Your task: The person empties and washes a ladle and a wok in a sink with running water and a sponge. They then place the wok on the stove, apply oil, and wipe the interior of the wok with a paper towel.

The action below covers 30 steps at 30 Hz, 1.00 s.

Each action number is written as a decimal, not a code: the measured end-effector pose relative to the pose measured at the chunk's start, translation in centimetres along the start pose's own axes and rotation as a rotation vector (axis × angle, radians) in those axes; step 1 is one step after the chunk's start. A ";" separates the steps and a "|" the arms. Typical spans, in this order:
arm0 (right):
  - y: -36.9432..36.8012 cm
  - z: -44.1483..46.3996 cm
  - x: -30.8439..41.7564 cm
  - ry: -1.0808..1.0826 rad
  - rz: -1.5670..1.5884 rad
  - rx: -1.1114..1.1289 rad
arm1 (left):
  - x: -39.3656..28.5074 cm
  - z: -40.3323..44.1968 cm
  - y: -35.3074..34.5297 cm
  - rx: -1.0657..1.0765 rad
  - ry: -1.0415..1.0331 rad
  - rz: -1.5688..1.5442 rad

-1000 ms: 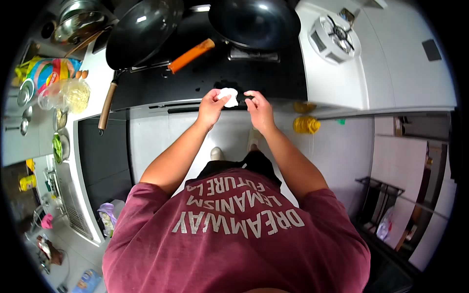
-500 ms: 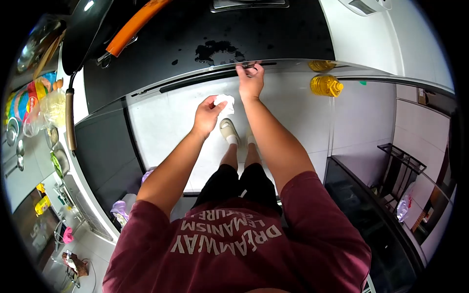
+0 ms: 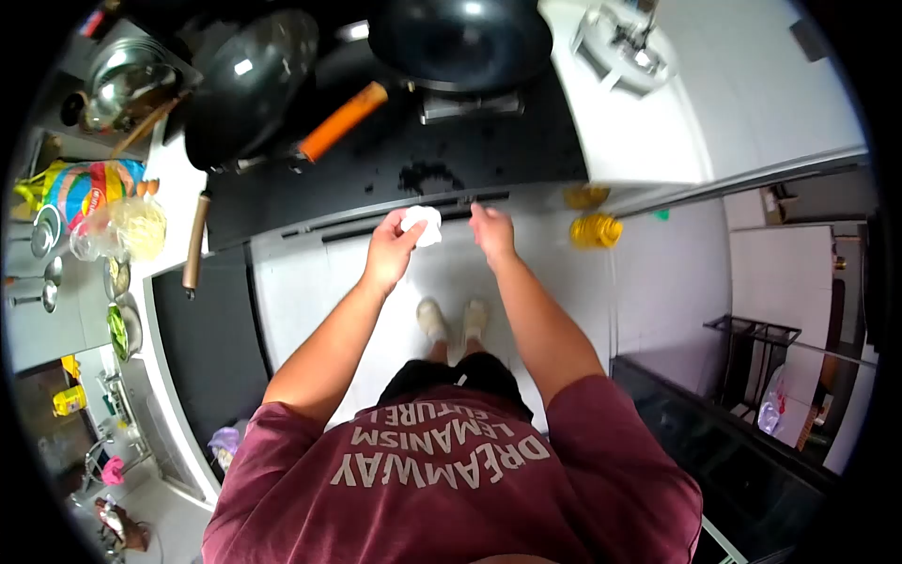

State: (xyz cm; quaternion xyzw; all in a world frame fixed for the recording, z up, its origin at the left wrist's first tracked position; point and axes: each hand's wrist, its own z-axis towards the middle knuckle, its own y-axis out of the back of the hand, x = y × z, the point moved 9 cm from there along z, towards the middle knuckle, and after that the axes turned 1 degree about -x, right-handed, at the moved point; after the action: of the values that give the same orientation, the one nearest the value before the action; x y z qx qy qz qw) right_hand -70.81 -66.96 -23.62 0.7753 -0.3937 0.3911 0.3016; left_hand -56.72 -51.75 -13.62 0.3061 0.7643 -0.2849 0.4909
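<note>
My left hand [image 3: 387, 254] pinches a crumpled white tissue [image 3: 423, 226] just in front of the stove's front edge. To its right, my right hand [image 3: 494, 233] is at the stove front, slightly blurred, with its fingers curled in. Whether anything sits between those fingers I cannot make out. Above both hands lies the black stovetop [image 3: 526, 150], with a wet patch [image 3: 427, 177] near its front edge. A black wok [image 3: 460, 42] stands on the burner at the back.
Left of the burner are a second dark pan [image 3: 249, 89] and an orange handle [image 3: 343, 122]. A wooden handle [image 3: 195, 246] juts over the left counter edge. A yellow oil bottle [image 3: 595, 230] stands to the right. A black rack [image 3: 752, 367] is at far right.
The view has tilted up, bringing the wok into sight. My right hand has come back a little from the stove edge; my left hand keeps the tissue, now closer to that edge.
</note>
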 end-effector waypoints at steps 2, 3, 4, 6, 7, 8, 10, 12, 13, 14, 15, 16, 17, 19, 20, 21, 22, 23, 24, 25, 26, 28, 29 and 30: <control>0.2 -2.7 6.1 0.172 0.060 0.035 | -4.0 0.0 -0.4 -0.017 -0.101 -0.066; 0.2 -3.5 9.2 0.280 0.076 0.045 | -6.6 -0.4 -0.8 -0.020 -0.155 -0.070; -0.2 -4.2 12.2 0.369 0.140 0.109 | -8.1 0.0 -1.0 0.013 -0.205 -0.103; 0.4 -7.3 19.5 0.561 0.059 0.078 | -13.0 -0.6 -1.9 0.027 -0.344 -0.061; 0.3 -8.1 22.2 0.641 0.031 0.069 | -15.3 -1.0 -2.2 0.029 -0.407 0.007; 0.0 -8.9 25.0 0.815 0.133 0.081 | -17.4 -1.4 -2.7 0.040 -0.440 -0.044; -0.3 -9.7 28.7 0.854 0.071 0.091 | -21.1 -1.9 -2.8 0.041 -0.495 0.056; 0.2 -12.3 32.2 0.695 -0.065 0.081 | -24.4 -2.5 -3.1 0.043 -0.575 0.009; 0.5 -12.9 33.8 0.768 -0.131 0.042 | -25.8 -2.5 -3.0 0.032 -0.613 0.047; 0.7 -13.3 35.3 0.838 -0.195 0.002 | -27.0 -2.7 -3.0 0.014 -0.627 0.049; 1.0 -13.7 36.8 0.906 -0.259 -0.040 | -28.1 -2.9 -3.0 -0.005 -0.638 0.052; 0.9 -13.3 37.8 0.893 -0.311 -0.025 | -29.1 -2.7 -3.1 -0.024 -0.644 0.087; 0.7 -12.9 38.8 0.961 -0.198 0.029 | -29.9 -2.5 -3.1 -0.045 -0.648 0.121; 0.3 -12.2 40.5 1.087 0.023 0.149 | -31.7 -2.0 -3.4 -0.118 -0.695 0.168; 0.9 -12.5 41.6 1.144 0.034 0.152 | -32.4 -1.7 -3.7 -0.143 -0.700 0.176; 1.3 -11.7 42.2 1.067 0.014 0.177 | -33.1 -1.5 -4.1 -0.170 -0.704 0.183; 1.8 -10.9 43.1 0.992 -0.009 0.203 | -33.6 -0.9 -4.8 -0.166 -0.716 0.185; 2.4 -10.2 44.0 0.921 -0.033 0.230 | -34.1 0.0 -5.2 -0.164 -0.731 0.188; 3.0 -9.5 44.8 0.845 -0.149 0.250 | -34.7 1.0 -5.6 -0.163 -0.747 0.194; 4.0 -9.3 46.4 0.981 -0.294 0.122 | -35.2 1.8 -6.1 -0.197 -0.756 0.219; 4.6 -9.0 47.5 1.067 -0.293 0.090 | -36.0 2.0 -6.8 -0.216 -0.768 0.258; 4.3 -5.7 48.8 1.060 -0.199 0.179 | -37.2 2.6 -7.7 -0.274 -0.784 0.293; 3.8 -6.1 49.4 1.050 -0.141 0.275 | -37.7 2.6 -7.8 -0.309 -0.774 0.313; 3.1 -5.7 50.0 1.088 -0.156 0.306 | -37.8 3.3 -7.3 -0.331 -0.779 0.306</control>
State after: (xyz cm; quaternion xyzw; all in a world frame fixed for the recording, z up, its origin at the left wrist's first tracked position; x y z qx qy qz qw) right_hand -56.30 -82.86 21.98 0.5239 -0.0620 0.7632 0.3732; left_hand -47.79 -66.06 21.12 0.2028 0.5038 -0.1768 0.8209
